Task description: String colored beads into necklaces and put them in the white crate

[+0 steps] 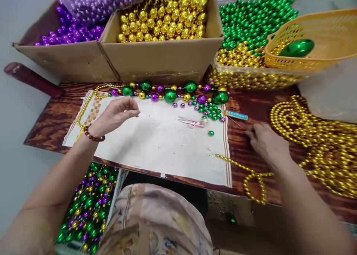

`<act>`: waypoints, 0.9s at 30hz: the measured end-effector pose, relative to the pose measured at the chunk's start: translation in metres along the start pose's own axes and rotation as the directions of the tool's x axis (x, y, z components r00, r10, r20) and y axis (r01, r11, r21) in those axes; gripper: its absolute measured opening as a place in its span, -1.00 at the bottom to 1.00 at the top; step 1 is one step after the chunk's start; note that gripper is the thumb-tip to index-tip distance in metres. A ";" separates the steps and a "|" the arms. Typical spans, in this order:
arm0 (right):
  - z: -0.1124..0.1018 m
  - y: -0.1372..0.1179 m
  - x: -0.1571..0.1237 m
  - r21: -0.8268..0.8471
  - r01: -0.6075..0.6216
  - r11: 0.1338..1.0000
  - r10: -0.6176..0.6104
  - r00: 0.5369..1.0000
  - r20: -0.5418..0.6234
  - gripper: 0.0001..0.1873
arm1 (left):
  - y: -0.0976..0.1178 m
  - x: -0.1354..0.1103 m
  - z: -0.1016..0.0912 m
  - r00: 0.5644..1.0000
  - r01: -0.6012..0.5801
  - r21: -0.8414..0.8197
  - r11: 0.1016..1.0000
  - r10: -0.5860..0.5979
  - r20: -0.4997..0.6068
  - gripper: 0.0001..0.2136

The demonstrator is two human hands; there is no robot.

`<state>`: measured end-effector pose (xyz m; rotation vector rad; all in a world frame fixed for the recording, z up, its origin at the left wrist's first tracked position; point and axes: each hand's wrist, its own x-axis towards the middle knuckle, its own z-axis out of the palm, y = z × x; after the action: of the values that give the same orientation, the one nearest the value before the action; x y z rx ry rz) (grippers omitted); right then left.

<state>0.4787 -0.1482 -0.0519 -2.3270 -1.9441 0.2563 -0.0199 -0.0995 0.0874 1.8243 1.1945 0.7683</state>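
My left hand (pixel 115 115) hovers over the left part of a white cloth (pixel 156 143), fingers pinched together near a thin thread; what it grips is too small to make out. My right hand (pixel 266 141) rests on the wooden table to the right of the cloth, fingers closed on a thin needle (pixel 237 123) that points up-left toward a blue lighter (pixel 237 115). A strand of large green, gold and purple beads (pixel 170 93) lies along the cloth's far edge. Small loose beads (pixel 209 110) and pale scissors (pixel 193 122) lie on the cloth.
Cardboard boxes of purple beads (pixel 69 32) and gold beads (pixel 164 17) stand at the back. A clear tub of green and gold beads (pixel 251 28) and a yellow basket (pixel 315 39) sit at back right. Gold bead strings (pixel 320 143) pile at right. Mixed necklaces (pixel 89 206) lie below.
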 end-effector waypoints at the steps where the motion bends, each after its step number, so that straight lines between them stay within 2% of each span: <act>1: 0.000 -0.002 -0.002 -0.017 -0.017 1.000 0.017 1.000 0.002 -0.55 | 0.010 0.000 0.003 1.000 -0.012 -0.045 0.999 0.012 0.005 -0.86; 5: -0.005 -0.020 -0.009 -0.104 -0.054 0.993 0.058 0.998 0.031 -0.61 | 0.046 0.004 0.020 0.993 -0.004 -0.186 0.983 0.027 0.119 -0.84; 9: -0.014 -0.031 -0.010 -0.136 -0.084 0.987 0.090 0.995 0.041 -0.67 | 0.067 0.011 0.054 0.955 -0.026 -0.287 0.958 0.108 0.275 -0.90; 12: -0.023 -0.033 -0.014 -0.103 -0.125 0.987 0.130 0.991 0.041 -0.72 | 0.067 0.014 0.089 0.916 -0.069 -0.106 0.992 0.105 0.386 -0.92; 14: -0.031 -0.039 -0.021 0.032 -0.124 0.992 0.125 0.992 -0.015 -0.76 | 0.063 0.016 0.114 0.894 -0.075 0.001 0.997 0.067 0.443 -0.92; 15: -0.035 -0.045 -0.026 0.162 -0.099 0.982 0.107 0.993 -0.040 -0.76 | 0.061 0.018 0.126 0.885 -0.075 0.021 0.997 0.057 0.462 -0.93; 16: -0.038 -0.053 -0.033 0.329 -0.061 0.942 0.081 0.996 -0.047 -0.76 | 0.061 0.020 0.137 0.878 -0.082 0.028 0.996 0.059 0.475 -0.94; 17: -0.041 -0.064 -0.040 0.507 -0.019 0.862 0.041 0.999 -0.032 -0.75 | 0.061 0.024 0.147 0.871 -0.101 0.032 0.994 0.073 0.485 -0.95; 19: -0.046 -0.089 -0.057 0.811 0.009 0.585 -0.080 0.996 0.047 -0.69 | 0.064 0.031 0.163 0.864 -0.160 0.053 0.986 0.114 0.491 -0.91; 21: -0.047 -0.113 -0.073 0.947 -0.027 0.320 -0.216 0.971 0.101 -0.65 | 0.068 0.039 0.173 0.857 -0.199 0.057 0.978 0.145 0.494 -0.87; 23: -0.044 -0.130 -0.085 0.989 -0.088 0.117 -0.278 0.953 0.118 -0.60 | 0.070 0.044 0.180 0.855 -0.185 0.026 0.982 0.148 0.497 -0.87; 25: -0.038 -0.135 -0.093 0.994 -0.113 0.011 -0.222 0.969 0.112 -0.61 | 0.070 0.048 0.186 0.842 -0.103 -0.049 0.993 0.114 0.528 -0.87; 27: -0.032 -0.129 -0.100 0.995 -0.094 0.017 -0.105 0.990 0.095 -0.75 | 0.067 0.055 0.195 0.811 -0.003 -0.119 0.993 0.072 0.581 -0.86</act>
<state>0.3427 -0.2217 0.0096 -1.1934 -0.9576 1.3422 0.1898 -0.1216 0.0533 1.8036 0.6919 0.2397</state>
